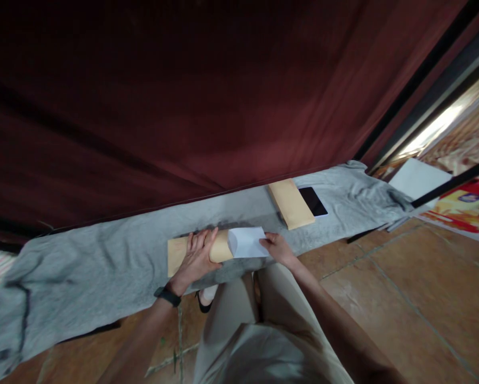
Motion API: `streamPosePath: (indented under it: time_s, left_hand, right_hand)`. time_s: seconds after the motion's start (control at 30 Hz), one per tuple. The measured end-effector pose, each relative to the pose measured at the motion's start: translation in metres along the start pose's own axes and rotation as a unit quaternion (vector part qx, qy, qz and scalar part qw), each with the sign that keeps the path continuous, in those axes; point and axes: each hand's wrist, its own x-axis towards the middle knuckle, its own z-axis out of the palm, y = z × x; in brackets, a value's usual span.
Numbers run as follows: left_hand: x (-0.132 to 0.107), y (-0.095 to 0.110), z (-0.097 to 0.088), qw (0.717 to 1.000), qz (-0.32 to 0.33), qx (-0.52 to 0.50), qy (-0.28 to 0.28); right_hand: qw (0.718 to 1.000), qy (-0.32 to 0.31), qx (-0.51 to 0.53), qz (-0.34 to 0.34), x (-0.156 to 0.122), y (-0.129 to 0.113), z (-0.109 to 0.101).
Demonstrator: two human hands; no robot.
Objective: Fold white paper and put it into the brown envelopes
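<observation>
My left hand (199,255) lies across a tan paper envelope (177,255), fingers over its top and the thumb at its near edge, gripping it. The envelope's right end bulges where a folded white sheet of paper (247,242) sticks out. That sheet's right end is pinched between the thumb and fingers of my right hand (277,247). Whatever part of the paper lies inside the envelope is hidden. Farther right, a second tan envelope (291,205) lies flat, and a dark-screened phone or tablet (313,201) rests against its right side.
A grey cloth (99,256) covers the long, narrow surface under the envelopes. Behind it hangs a dark red fabric (223,106). Black metal bars (435,197) stand at the right, near a red and yellow printed package (471,208). Brown floor tiles (383,288) lie below.
</observation>
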Motion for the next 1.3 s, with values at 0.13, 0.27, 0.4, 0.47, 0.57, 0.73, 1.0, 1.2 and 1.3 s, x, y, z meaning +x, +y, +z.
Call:
streamPosePath:
  time_s: [0.13, 0.27, 0.4, 0.47, 0.57, 0.73, 1.0, 1.2, 1.3]
  left_hand:
    - [0.001, 0.005, -0.002, 1.0, 0.006, -0.006, 0.001]
    - [0.0, 0.01, -0.004, 1.0, 0.013, -0.017, 0.014]
    - [-0.001, 0.017, -0.006, 0.999, 0.012, -0.025, 0.029]
    - [0.0, 0.02, -0.008, 0.999, 0.012, -0.024, 0.037]
    - [0.002, 0.025, -0.013, 0.998, 0.03, -0.024, 0.046]
    - [0.005, 0.031, -0.021, 0.996, 0.064, -0.03, 0.052]
    - [0.008, 0.043, -0.025, 0.993, 0.079, -0.045, 0.074]
    - [0.012, 0.054, -0.03, 0.992, 0.091, -0.051, 0.068]
    - [0.014, 0.057, -0.03, 0.992, 0.095, -0.054, 0.066]
  right_hand:
    - [1.0, -0.009, 0.023, 0.005, -0.011, -0.009, 0.009]
    - [0.998, 0.019, 0.052, 0.007, -0.023, -0.023, 0.015]
    - [0.998, 0.054, 0.031, -0.014, -0.033, -0.044, 0.018]
    - [0.998, 0.058, 0.001, -0.037, -0.038, -0.055, 0.018]
    - [0.995, 0.057, -0.055, -0.057, -0.045, -0.071, 0.02]
    - [0.992, 0.042, -0.106, -0.063, -0.052, -0.086, 0.025]
    - [0.976, 0.126, -0.142, -0.107, -0.058, -0.085, 0.035]
    - [0.984, 0.11, -0.095, -0.101, -0.055, -0.078, 0.044]
    - [0.986, 0.101, -0.084, -0.102, -0.051, -0.076, 0.043]
